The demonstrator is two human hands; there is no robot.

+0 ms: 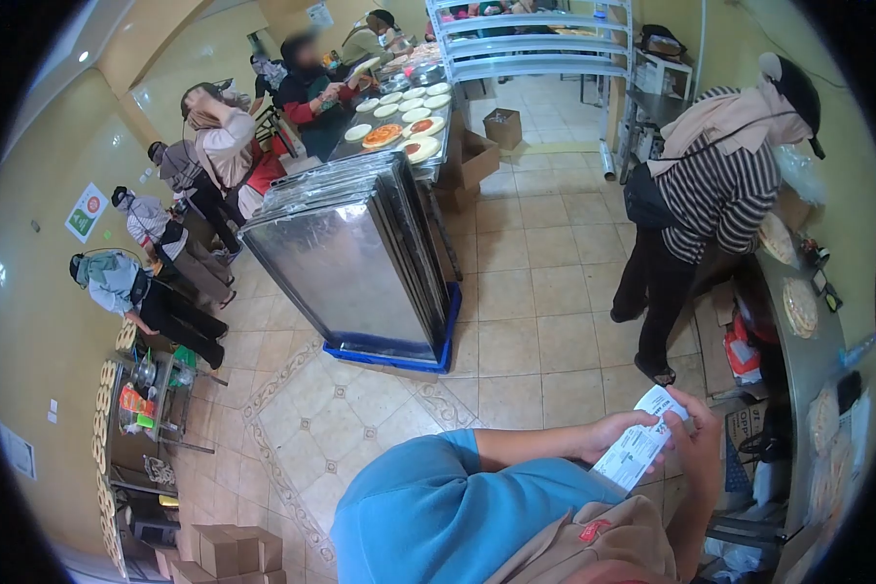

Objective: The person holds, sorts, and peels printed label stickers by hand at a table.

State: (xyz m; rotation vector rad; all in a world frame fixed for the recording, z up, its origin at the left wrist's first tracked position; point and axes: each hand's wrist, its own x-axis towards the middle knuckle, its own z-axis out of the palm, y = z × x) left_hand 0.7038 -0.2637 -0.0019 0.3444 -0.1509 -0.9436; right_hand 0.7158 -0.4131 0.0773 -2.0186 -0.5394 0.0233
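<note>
A white printed paper slip point(633, 454) is held up in front of me, tilted, its small print too fine to read. My left hand point(608, 435) pinches its left edge, with the fingers curled around it. On the other side, my right hand point(692, 434) grips the upper right part of the same slip, fingers bent against it. Both hands are close together over the tiled floor, at the end of my blue sleeve point(409, 496) and bare forearms.
A tall stack of metal trays point(331, 263) stands on a blue wheeled base point(389, 362). Behind it, a table carries round pizza bases point(420, 149). At right, a person in stripes point(715, 146) leans over a counter point(798, 365). Cardboard boxes point(229, 550) sit lower left; several people work along the left wall.
</note>
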